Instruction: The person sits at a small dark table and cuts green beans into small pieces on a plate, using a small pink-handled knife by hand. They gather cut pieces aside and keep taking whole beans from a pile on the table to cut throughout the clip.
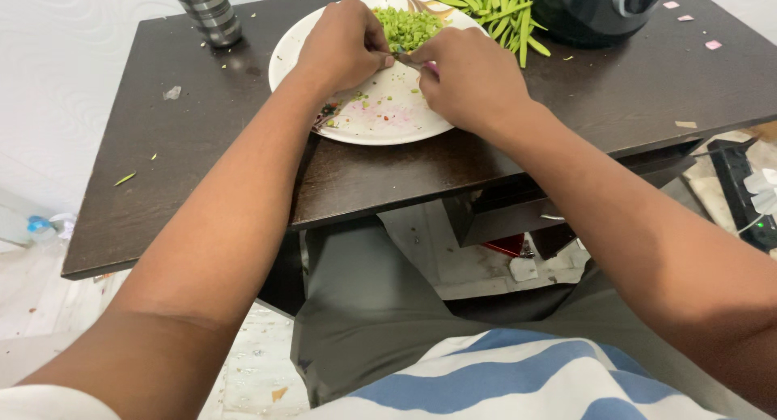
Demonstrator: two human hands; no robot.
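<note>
Both your hands meet over the far half of the plate (324,52), just in front of the pile of chopped greens (407,27). Your left hand (344,44) is curled narrow, fingertips pinched toward the right; your right hand (469,76) is closed too, gripping something thin with a pinkish bit showing at its thumb — a small blade or handle, though you cannot tell which from here. Between the two hands a short bean piece (402,58) seems to lie, its long axis running left to right, one end under each hand; it is mostly hidden.

The whole beans (490,7) lie beyond the plate, up and to the right — nearer your right hand than your left, their lengths pointing roughly toward you and fanning slightly. The chopped pile sits just beyond your left fingertips, touching distance from both hands.

A steel tumbler (206,11) stands well off to the left on the table (202,161); a dark appliance (595,11) sits just beside the beans.
</note>
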